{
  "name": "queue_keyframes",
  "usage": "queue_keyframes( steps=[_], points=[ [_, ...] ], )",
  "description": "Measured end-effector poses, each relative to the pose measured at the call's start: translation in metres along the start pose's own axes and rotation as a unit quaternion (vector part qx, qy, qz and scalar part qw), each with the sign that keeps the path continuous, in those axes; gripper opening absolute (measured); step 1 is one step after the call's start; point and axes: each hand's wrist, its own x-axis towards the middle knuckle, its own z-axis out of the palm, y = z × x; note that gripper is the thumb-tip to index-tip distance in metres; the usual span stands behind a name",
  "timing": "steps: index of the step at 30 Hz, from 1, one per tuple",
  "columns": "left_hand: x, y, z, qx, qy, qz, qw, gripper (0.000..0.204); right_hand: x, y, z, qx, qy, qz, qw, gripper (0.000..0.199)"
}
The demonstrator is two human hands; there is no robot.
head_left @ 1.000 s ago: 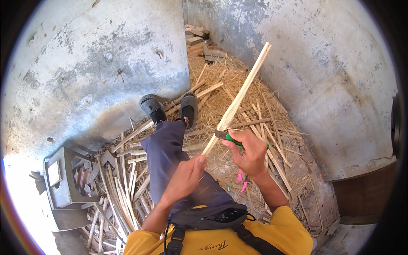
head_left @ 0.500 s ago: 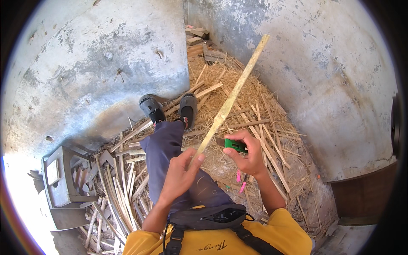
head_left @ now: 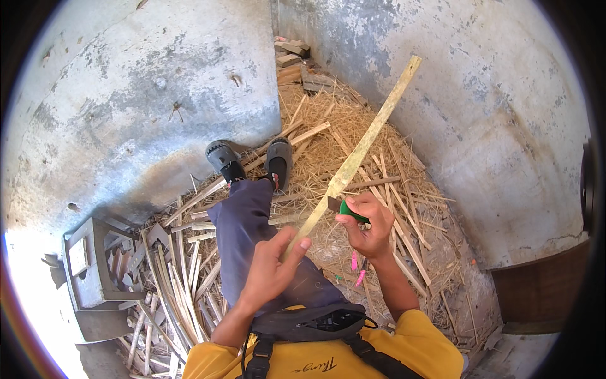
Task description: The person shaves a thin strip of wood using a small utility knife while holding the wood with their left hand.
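Note:
My left hand is closed round the lower end of a long, flat bamboo strip, with the thumb on top. The strip slants up and away to the right over the straw. In my right hand is a green-handled utility knife, gripped between thumb and fingers. Its short, wide blade lies against the strip's right edge, just below a slightly thicker joint in the bamboo. Part of the knife's handle is hidden by my fingers.
Straw and loose wood strips cover the floor round my feet. A grey box-like frame stands at the left. Worn walls rise on both sides, with stacked wood pieces in the far corner. Pink-handled scissors or pliers lie below my right hand.
The bamboo strip's far end has swung right and slightly down. The knife has moved a little right, and its blade now meets the strip's edge. Both hands keep their hold.

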Motion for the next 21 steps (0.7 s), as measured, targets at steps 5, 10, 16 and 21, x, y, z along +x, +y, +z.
queue_keyframes(
  steps=[5, 10, 16, 21],
  points=[
    [-0.002, 0.001, 0.002, -0.009, 0.002, -0.005, 1.000, 0.029, 0.000, 0.001, 0.005, -0.037, 0.018, -0.024, 0.999, 0.030],
    [-0.003, -0.003, 0.004, -0.006, 0.005, 0.000, 1.000, 0.030, -0.003, 0.000, 0.010, -0.066, 0.043, -0.026, 0.997, 0.030],
    [-0.004, -0.001, 0.004, 0.014, 0.007, 0.001, 1.000, 0.033, -0.004, -0.005, 0.012, -0.113, 0.055, -0.030, 0.992, 0.029],
    [-0.004, -0.015, 0.005, -0.053, -0.017, -0.016, 0.998, 0.034, -0.007, -0.009, 0.014, -0.131, 0.074, -0.034, 0.988, 0.026]
  ],
)
